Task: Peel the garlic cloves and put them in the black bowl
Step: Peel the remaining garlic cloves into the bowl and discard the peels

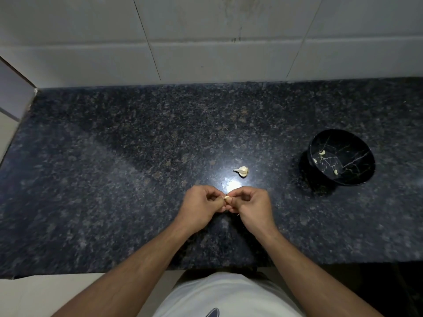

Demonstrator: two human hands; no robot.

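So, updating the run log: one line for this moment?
both hands pinch small pale garlic clove | black marbled bowl: three cloves | garlic bulb on counter

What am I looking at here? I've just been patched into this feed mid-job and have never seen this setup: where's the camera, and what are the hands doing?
There is no machine: a person works with two bare hands. The single picture comes from a wide-angle camera worn on the person's head, looking forward and down, so the forearms reach in from the bottom edge.

The left hand and right hand meet in the middle and together pinch one small garlic clove, apparently peeling it.

Below them is a dark speckled stone counter against a tiled wall. Just beyond the hands lies the rest of a garlic bulb. To the right stands the black bowl, with three pale cloves inside.
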